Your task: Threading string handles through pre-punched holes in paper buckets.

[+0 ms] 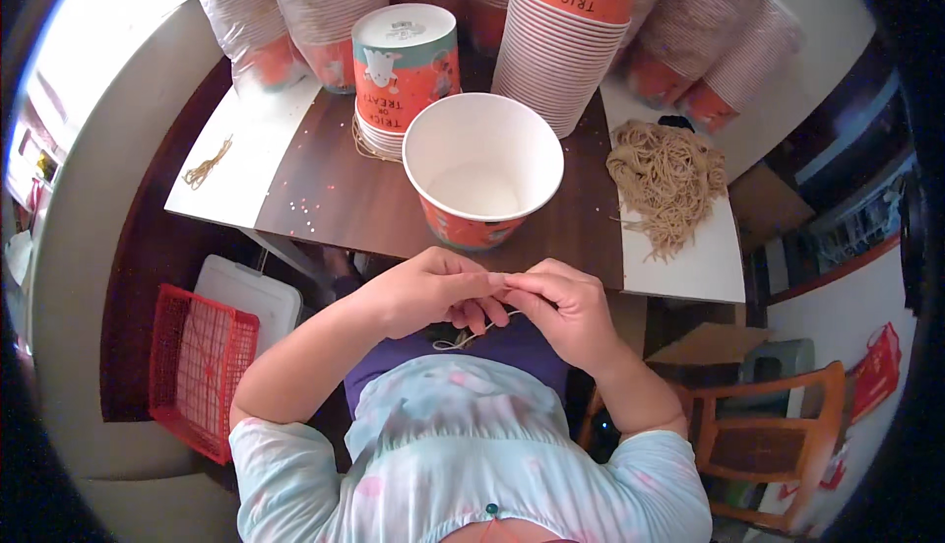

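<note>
Above my lap, just off the table's front edge, both hands meet at the fingertips and pinch a thin beige cord. My left hand (438, 292) has its thumb and forefinger closed on the cord, the other fingers curled loosely below. My right hand (566, 312) pinches it from the other side. A loop of the cord (455, 343) dangles beneath the left fingers. Right beyond my hands stands an upright paper bucket (527, 154), white inside and orange with a teal base band outside. Nothing shows inside it.
Behind it are a short upside-down bucket stack (406, 75) and a tall nested stack (556, 56). Bagged stacks (330, 11) line the back. A heap of beige cords (669, 179) lies right, a few cords (207, 164) left. A red basket (204, 371) and wooden chair (768, 435) flank me.
</note>
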A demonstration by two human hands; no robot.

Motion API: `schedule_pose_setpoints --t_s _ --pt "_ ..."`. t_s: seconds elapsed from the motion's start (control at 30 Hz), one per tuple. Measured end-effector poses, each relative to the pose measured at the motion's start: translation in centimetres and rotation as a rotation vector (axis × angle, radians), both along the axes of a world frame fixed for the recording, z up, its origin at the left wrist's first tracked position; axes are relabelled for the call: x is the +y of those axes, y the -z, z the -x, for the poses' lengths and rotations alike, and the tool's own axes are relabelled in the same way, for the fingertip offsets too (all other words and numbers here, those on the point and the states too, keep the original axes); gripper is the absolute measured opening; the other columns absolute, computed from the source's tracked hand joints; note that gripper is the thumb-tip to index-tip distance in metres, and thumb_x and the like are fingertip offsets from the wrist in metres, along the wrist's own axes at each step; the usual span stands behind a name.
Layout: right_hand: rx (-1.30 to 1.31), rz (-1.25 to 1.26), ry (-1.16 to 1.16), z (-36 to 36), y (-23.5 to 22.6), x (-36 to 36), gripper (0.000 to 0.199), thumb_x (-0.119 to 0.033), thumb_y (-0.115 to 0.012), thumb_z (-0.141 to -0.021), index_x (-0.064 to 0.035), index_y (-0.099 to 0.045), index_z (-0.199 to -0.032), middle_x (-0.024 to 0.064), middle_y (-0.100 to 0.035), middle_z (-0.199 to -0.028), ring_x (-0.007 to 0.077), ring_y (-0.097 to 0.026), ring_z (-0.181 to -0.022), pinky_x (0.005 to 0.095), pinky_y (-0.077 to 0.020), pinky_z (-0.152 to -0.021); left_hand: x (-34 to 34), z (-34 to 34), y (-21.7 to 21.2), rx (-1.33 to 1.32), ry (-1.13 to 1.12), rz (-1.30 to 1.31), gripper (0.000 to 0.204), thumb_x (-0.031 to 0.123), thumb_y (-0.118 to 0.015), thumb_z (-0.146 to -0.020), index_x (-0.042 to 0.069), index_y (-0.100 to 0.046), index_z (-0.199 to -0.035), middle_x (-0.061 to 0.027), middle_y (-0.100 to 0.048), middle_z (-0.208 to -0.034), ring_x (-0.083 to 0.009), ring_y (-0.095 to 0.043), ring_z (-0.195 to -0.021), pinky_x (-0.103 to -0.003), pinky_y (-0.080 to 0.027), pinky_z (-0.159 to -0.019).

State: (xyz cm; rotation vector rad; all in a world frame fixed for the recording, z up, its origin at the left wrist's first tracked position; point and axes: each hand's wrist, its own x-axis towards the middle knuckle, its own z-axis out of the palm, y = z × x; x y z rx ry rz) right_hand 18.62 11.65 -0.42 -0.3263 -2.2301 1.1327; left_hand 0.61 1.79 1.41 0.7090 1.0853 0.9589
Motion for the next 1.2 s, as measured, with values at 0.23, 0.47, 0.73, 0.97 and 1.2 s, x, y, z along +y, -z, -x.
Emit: schedule_pose_setpoints --t_s 0.23,0.47,0.73,0.97,1.2 --pt "0.016 -0.136 0.036 -0.1 0.1 -0.8 0.017 0.001 -0.07 -0.075 -0.0013 -0.068 -0.092 0.0086 -0.062 -0.078 0.0174 -0.06 -0.067 0.0265 -0.0476 -0.057 -0.6 -0.4 0.9 0.028 -0.05 0.003 0.026 0.024 -0.056 -0.093 0.0 -0.066 -0.093 -0.0061 -0.066 -0.081 -0.0091 -0.059 -0.067 -0.021 -0.047 -0.061" --pt "0.015 -0.23 0.031 0.0 -0.3 -0.9 0.014 -0.002 -0.069 -0.077 -0.0007 -0.066 -0.091 0.01 -0.059 -0.077 0.0223 -0.06 -0.065 0.0313 -0.0482 -0.056 -1.1 -0.7 1.2 0.246 -0.102 -0.187 0.016 0.013 -0.062 -0.088 -0.002 -0.065 -0.087 -0.0036 -0.064 -0.075 -0.0071 -0.056 -0.066 -0.022 -0.048 -0.062" --pt "0.04 -0.456 -0.013 0.5 -1.1 -0.6 0.017 0.002 -0.067 -0.072 -0.0019 -0.06 -0.087 0.0099 -0.057 -0.076 0.0274 -0.059 -0.065 0.0351 -0.0495 -0.057 -1.5 -0.7 1.7 0.151 -0.179 -0.194 0.012 0.009 -0.065 -0.082 -0.002 -0.065 -0.084 -0.0034 -0.064 -0.076 -0.0076 -0.056 -0.066 -0.022 -0.047 -0.06" --pt "-0.008 -0.614 -0.017 1.3 -3.0 0.5 0.012 -0.001 -0.065 -0.073 -0.0029 -0.056 -0.081 0.0103 -0.053 -0.077 0.0276 -0.056 -0.065 0.0351 -0.0479 -0.057 -1.5 -1.6 -0.6 1.091 -0.344 -0.849 0.013 0.002 -0.066 -0.068 0.004 -0.063 -0.081 -0.0082 -0.059 -0.073 -0.0235 -0.06 -0.065 -0.032 -0.049 -0.06" --pt "-0.064 -0.389 0.214 4.2 -6.4 10.0 0.009 -0.008 -0.064 -0.077 -0.0006 -0.06 -0.079 0.0104 -0.053 -0.094 0.0238 -0.056 -0.079 0.0318 -0.0469 -0.069 4.5 6.2 -5.3 1.218 -0.562 -0.788 0.026 0.01 -0.063 -0.074 0.0 -0.062 -0.098 -0.0139 -0.062 -0.095 -0.0272 -0.062 -0.082 -0.037 -0.05 -0.073"
